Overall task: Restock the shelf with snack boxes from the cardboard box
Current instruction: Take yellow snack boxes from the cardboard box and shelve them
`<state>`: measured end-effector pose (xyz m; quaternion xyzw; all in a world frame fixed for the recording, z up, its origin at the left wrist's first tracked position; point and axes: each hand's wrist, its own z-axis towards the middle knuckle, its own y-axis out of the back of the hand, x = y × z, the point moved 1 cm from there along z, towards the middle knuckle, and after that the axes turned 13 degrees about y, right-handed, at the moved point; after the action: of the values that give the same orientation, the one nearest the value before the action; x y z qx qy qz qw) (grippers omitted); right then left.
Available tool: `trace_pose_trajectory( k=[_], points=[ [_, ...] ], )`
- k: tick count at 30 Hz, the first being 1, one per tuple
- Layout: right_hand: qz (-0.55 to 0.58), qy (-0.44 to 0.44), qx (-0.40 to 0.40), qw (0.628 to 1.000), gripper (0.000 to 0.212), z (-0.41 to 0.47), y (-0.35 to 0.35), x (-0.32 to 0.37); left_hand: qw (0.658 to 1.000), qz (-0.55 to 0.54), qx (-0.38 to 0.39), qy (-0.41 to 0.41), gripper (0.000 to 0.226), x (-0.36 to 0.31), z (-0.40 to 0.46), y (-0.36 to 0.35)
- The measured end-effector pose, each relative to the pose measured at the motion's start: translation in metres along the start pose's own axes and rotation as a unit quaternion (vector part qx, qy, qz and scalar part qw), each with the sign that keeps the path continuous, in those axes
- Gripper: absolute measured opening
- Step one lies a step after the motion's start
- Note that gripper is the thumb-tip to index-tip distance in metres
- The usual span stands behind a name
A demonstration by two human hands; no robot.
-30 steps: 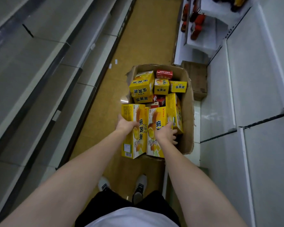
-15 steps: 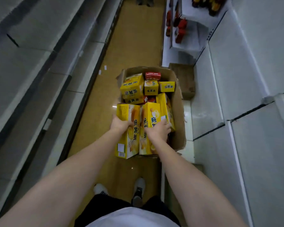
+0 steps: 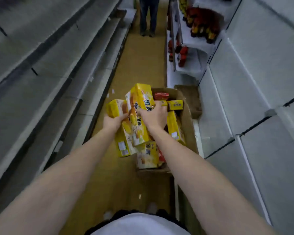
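My left hand [image 3: 112, 122] had its fingers [image 3: 121, 118] curled under the near edge of 1 yellow snack box [image 3: 115, 109], and my right hand [image 3: 153, 117] was clamped across the face of a second, taller yellow box [image 3: 139, 106], thumb on its left side. The 2 boxes touched, the taller one tilted and leaning partly over the left one, both raised above the cardboard box [image 3: 187, 122] on the floor to my right. The risk I saw was the tilt: each box hung from a 1-handed hold near its middle, so a quick swing toward the shelf [image 3: 217, 106] on the right could have let the taller one pivot and slip. More yellow boxes [image 3: 174, 126] stood loose in the carton just under my wrists, and a dropped box would likely have knocked them over. A person's legs [image 3: 148, 17] stood far down the aisle.
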<state>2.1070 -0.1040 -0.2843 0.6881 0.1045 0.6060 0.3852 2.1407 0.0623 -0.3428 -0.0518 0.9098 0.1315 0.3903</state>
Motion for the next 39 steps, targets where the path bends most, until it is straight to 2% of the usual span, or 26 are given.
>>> trace_pose_trajectory(
  k=[2, 5, 8, 11, 16, 18, 20, 22, 25, 30, 33, 34, 37, 39],
  points=[
    [-0.006, 0.035, 0.013, 0.999, 0.084, -0.001, -0.012, 0.023, 1.0, -0.025, -0.012, -0.006, 0.102, -0.01, 0.005, 0.028],
    [0.001, 0.069, 0.04, 0.997, 0.083, -0.005, -0.037, 0.059, 0.998, -0.062, -0.023, -0.008, 0.077, -0.021, 0.011, 0.074],
    [0.022, 0.105, 0.068, 0.992, 0.085, -0.016, -0.067, 0.101, 0.993, -0.081, -0.088, -0.015, 0.09, -0.03, 0.007, 0.13],
    [0.046, 0.134, 0.112, 0.984, 0.077, -0.032, -0.1, 0.147, 0.985, -0.103, -0.133, -0.027, 0.065, -0.032, 0.002, 0.192],
    [0.097, 0.197, 0.164, 0.962, 0.073, -0.07, -0.16, 0.223, 0.963, -0.137, -0.23, -0.033, 0.069, -0.025, -0.004, 0.299],
    [0.105, 0.217, 0.185, 0.953, 0.079, -0.086, -0.18, 0.254, 0.958, -0.143, -0.245, -0.041, 0.064, -0.023, -0.007, 0.341],
    [0.134, 0.23, 0.196, 0.944, 0.08, -0.102, -0.195, 0.285, 0.951, -0.173, -0.252, -0.043, 0.071, -0.023, -0.014, 0.377],
    [0.169, 0.241, 0.201, 0.934, 0.077, -0.114, -0.207, 0.314, 0.934, -0.186, -0.299, -0.058, 0.067, -0.029, -0.033, 0.407],
    [0.217, 0.244, 0.227, 0.918, 0.067, -0.124, -0.216, 0.351, 0.911, -0.187, -0.352, -0.102, 0.047, -0.042, -0.058, 0.438],
    [0.281, 0.256, 0.278, 0.882, 0.039, -0.127, -0.213, 0.404, 0.882, -0.217, -0.387, -0.156, 0.061, -0.055, -0.074, 0.483],
    [0.312, 0.264, 0.304, 0.86, 0.016, -0.128, -0.203, 0.431, 0.869, -0.207, -0.41, -0.183, 0.054, -0.058, -0.088, 0.497],
    [0.326, 0.259, 0.314, 0.853, 0.018, -0.126, -0.203, 0.438, 0.866, -0.203, -0.416, -0.187, 0.053, -0.058, -0.093, 0.5],
    [0.36, 0.21, 0.352, 0.838, 0.049, -0.113, -0.226, 0.455, 0.852, -0.211, -0.435, -0.201, 0.049, -0.057, -0.108, 0.509],
    [0.374, 0.217, 0.391, 0.813, 0.042, -0.108, -0.247, 0.469, 0.83, -0.244, -0.455, -0.211, 0.043, -0.062, -0.122, 0.518]
  ],
)
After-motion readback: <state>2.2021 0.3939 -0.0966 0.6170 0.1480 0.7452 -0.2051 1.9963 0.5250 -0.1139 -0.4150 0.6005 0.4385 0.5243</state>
